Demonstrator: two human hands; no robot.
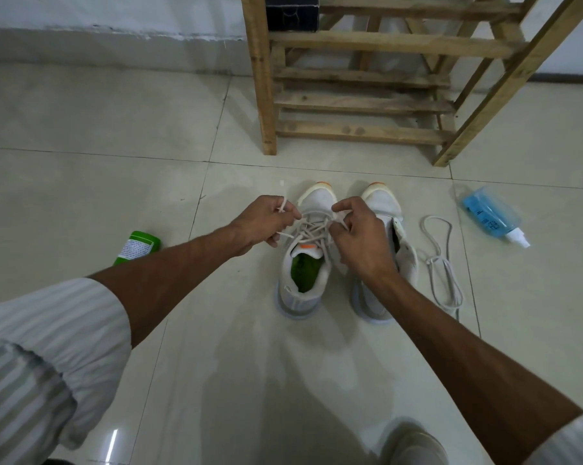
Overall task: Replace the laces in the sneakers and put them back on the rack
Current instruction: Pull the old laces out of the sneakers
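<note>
Two white sneakers stand side by side on the tiled floor, toes pointing away from me. The left sneaker [303, 280] has a green insole and a pale lace [308, 229] criss-crossed over its tongue. My left hand [265, 223] pinches one end of that lace at the shoe's left side. My right hand [357, 236] pinches the other end above the eyelets and partly covers the right sneaker [384, 203], which shows no lace. A loose white lace [442, 263] lies on the floor to its right.
A wooden slatted rack [360, 102] stands just beyond the shoes, with a dark box [292, 11] on an upper shelf. A green bottle [137, 246] lies at the left, a blue spray bottle [491, 214] at the right. My knee [414, 444] shows at the bottom.
</note>
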